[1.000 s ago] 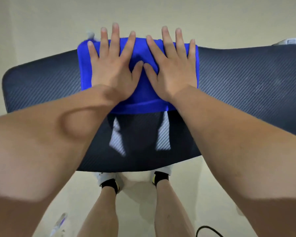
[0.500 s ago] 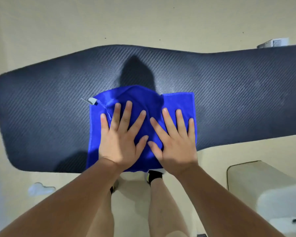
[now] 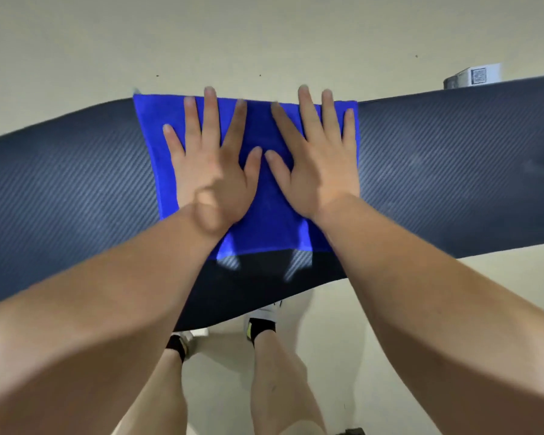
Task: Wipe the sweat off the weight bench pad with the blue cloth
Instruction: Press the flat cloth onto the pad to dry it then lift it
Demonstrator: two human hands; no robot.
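Head view: both hands flat, fingers spread, palms down on the blue cloth (image 3: 264, 196), side by side with thumbs nearly touching. Left hand (image 3: 212, 177) at 11 o'clock of frame centre, right hand (image 3: 316, 171) at 1 o'clock. Cloth lies on the weight bench pad (image 3: 453, 189), its far edge at the pad's 12 o'clock edge, middle fingertips overhanging. Person's legs (image 3: 277, 381) at 6 o'clock. Some motion blur.

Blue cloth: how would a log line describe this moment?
left hand flat | right hand flat | blue cloth at bench pad far edge
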